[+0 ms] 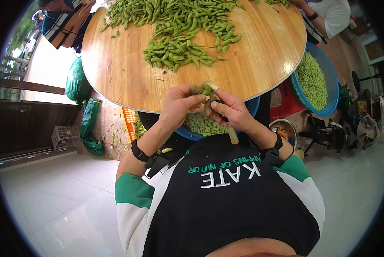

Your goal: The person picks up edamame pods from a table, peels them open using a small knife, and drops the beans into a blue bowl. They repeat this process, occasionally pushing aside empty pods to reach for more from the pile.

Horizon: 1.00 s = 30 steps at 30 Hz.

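Over the near edge of the round wooden table [127, 81], both hands meet at a green soybean pod [207, 90]. My left hand [178, 105] pinches one side of it between thumb and fingers. My right hand [232, 110] is closed at the other side, its fingertips partly in dark and pale coverings. A tan, handle-like piece [232, 134] sticks out below my right hand; what it belongs to is hidden. Beneath the hands, a blue basin of shelled green beans [204, 124] sits by my lap. A heap of soybean pods [175, 51] lies farther back on the table.
A large blue basket [332, 92] of shelled beans stands at the right. An orange basket [128, 124] is below the table's left edge, near scattered pods on the floor. Green sacks [77, 81] stand at left. Two other people [329, 19] sit across the table.
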Available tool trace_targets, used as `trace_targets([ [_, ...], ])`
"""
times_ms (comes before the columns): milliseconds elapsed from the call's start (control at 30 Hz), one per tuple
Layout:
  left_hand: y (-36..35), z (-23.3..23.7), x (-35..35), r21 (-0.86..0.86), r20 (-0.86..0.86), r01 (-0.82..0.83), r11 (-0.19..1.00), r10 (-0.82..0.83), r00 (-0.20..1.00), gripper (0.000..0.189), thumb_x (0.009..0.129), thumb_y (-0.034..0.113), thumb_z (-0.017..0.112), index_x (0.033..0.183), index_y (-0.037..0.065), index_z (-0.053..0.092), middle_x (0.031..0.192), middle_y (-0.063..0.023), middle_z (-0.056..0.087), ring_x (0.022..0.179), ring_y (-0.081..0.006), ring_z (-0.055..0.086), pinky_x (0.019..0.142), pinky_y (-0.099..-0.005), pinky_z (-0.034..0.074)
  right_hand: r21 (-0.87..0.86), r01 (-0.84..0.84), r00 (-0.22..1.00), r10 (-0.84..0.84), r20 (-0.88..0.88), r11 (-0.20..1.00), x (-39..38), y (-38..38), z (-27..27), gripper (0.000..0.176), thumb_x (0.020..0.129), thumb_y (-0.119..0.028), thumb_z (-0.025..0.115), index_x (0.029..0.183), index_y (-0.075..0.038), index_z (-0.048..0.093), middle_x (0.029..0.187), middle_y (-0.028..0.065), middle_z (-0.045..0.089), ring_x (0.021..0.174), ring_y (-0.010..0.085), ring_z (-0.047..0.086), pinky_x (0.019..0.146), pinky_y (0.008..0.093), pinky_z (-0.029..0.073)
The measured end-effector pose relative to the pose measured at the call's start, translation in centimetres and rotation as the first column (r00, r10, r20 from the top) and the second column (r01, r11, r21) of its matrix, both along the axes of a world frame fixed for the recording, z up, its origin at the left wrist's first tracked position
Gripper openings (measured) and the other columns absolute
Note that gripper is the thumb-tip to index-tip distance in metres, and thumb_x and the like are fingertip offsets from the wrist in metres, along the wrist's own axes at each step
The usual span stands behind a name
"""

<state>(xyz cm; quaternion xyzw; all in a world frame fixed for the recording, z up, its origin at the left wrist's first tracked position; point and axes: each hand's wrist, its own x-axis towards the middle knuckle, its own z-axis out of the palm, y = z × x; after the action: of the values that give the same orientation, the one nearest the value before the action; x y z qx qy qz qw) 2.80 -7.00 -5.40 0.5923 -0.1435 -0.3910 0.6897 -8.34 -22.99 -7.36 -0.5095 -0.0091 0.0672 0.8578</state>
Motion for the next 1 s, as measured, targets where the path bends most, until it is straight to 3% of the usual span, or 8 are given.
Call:
trace_targets([
  [167, -0.1, -0.2, 0.0, -0.115, -0.178, -0.065, 0.991, 0.044, 0.983, 0.006, 0.079, -0.001, 0.067, 0.084, -0.001, 0.064, 0.071, -0.0015, 0.061, 0.058, -0.0053, 0.048, 0.051, -0.0198, 0.034, 0.033, -0.035, 0.999, 0.035, -0.003, 0.999, -0.2, -0.1, 0.0, 0.035, 0.097, -0.013, 0.045, 0.13, -0.002, 0.041, 0.087, 0.0044, 0.057, 0.058, 0.0043, 0.045, 0.046, 0.0165, 0.035],
  [600, -0.1, -1.0, -0.7, -0.146, -0.034, -0.11, 0.983, 0.106, 0.994, 0.013, 0.077, -0.005, 0.067, 0.09, -0.002, 0.065, 0.085, -0.0042, 0.066, 0.076, -0.0095, 0.061, 0.069, -0.0218, 0.047, 0.026, 0.047, 0.999, -0.047, -0.028, 0.999, -0.2, -0.1, -0.3, 0.037, 0.095, -0.01, 0.05, 0.132, -0.005, 0.047, 0.082, -0.0006, 0.058, 0.053, 0.0021, 0.041, 0.046, 0.0173, 0.032],
  [700, -0.2, -0.7, -0.4, -0.181, -0.092, -0.093, 0.979, 0.078, 0.993, 0.009, 0.079, -0.003, 0.065, 0.088, -0.001, 0.065, 0.083, -0.004, 0.065, 0.074, -0.0098, 0.06, 0.066, -0.0214, 0.046, 0.076, 0.035, 0.999, -0.032, -0.042, 0.996, -0.1, -0.6, -0.3, 0.038, 0.093, -0.007, 0.051, 0.131, -0.003, 0.049, 0.082, 0.0015, 0.06, 0.053, 0.0035, 0.042, 0.047, 0.0173, 0.032],
  [767, -0.1, -0.6, 0.4, -0.219, -0.331, 0.054, 0.974, -0.126, 0.935, 0.005, 0.082, 0.001, 0.063, 0.086, 0.0, 0.064, 0.079, -0.0038, 0.064, 0.07, -0.0104, 0.059, 0.061, -0.0209, 0.044, 0.127, -0.004, 0.999, 0.01, -0.05, 0.992, -0.3, -0.9, 0.1, 0.04, 0.092, -0.004, 0.051, 0.132, -0.002, 0.047, 0.083, 0.0037, 0.061, 0.054, 0.0048, 0.043, 0.048, 0.0173, 0.033],
  [833, -0.1, -0.9, 0.7, -0.216, -0.374, 0.092, 0.972, -0.169, 0.912, 0.004, 0.082, 0.002, 0.062, 0.086, 0.001, 0.064, 0.077, -0.0034, 0.064, 0.067, -0.0099, 0.058, 0.059, -0.0203, 0.042, -0.307, 0.036, 0.994, -0.004, 0.107, 0.951, -0.7, -1.1, 1.5, 0.043, 0.091, -0.001, 0.052, 0.133, -0.001, 0.047, 0.088, 0.0045, 0.063, 0.06, 0.0048, 0.048, 0.053, 0.0172, 0.037],
  [867, -0.1, -1.2, 0.8, -0.214, -0.417, 0.132, 0.968, -0.213, 0.884, 0.004, 0.083, 0.004, 0.061, 0.085, 0.002, 0.063, 0.076, -0.0031, 0.063, 0.065, -0.0095, 0.056, 0.056, -0.0198, 0.04, -0.307, 0.036, 0.994, -0.003, 0.105, 0.951, -0.5, -1.4, 0.5, 0.043, 0.091, -0.001, 0.052, 0.133, -0.001, 0.047, 0.088, 0.0045, 0.063, 0.06, 0.0048, 0.048, 0.053, 0.0172, 0.037],
  [933, -0.3, -1.8, 0.7, -0.166, -0.341, 0.142, 0.976, -0.192, 0.92, 0.004, 0.082, 0.004, 0.061, 0.085, 0.002, 0.063, 0.075, -0.0026, 0.062, 0.063, -0.0085, 0.055, 0.055, -0.0194, 0.04, -0.645, 0.304, 0.829, 0.139, 0.542, 0.701, 0.1, -2.2, -1.9, 0.045, 0.09, 0.0, 0.053, 0.134, 0.0, 0.045, 0.091, 0.0035, 0.063, 0.069, 0.0045, 0.053, 0.06, 0.0178, 0.041],
  [1000, -0.7, -1.5, 0.5, -0.12, -0.252, 0.15, 0.981, -0.176, 0.951, 0.004, 0.082, 0.003, 0.061, 0.085, 0.002, 0.063, 0.074, -0.002, 0.062, 0.062, -0.0076, 0.054, 0.054, -0.019, 0.039, -0.577, 0.206, 0.912, 0.059, 0.407, 0.791, -0.9, -2.1, -1.6, 0.044, 0.09, -0.001, 0.053, 0.134, 0.0, 0.045, 0.092, 0.0027, 0.062, 0.073, 0.0047, 0.054, 0.062, 0.0187, 0.042],
])
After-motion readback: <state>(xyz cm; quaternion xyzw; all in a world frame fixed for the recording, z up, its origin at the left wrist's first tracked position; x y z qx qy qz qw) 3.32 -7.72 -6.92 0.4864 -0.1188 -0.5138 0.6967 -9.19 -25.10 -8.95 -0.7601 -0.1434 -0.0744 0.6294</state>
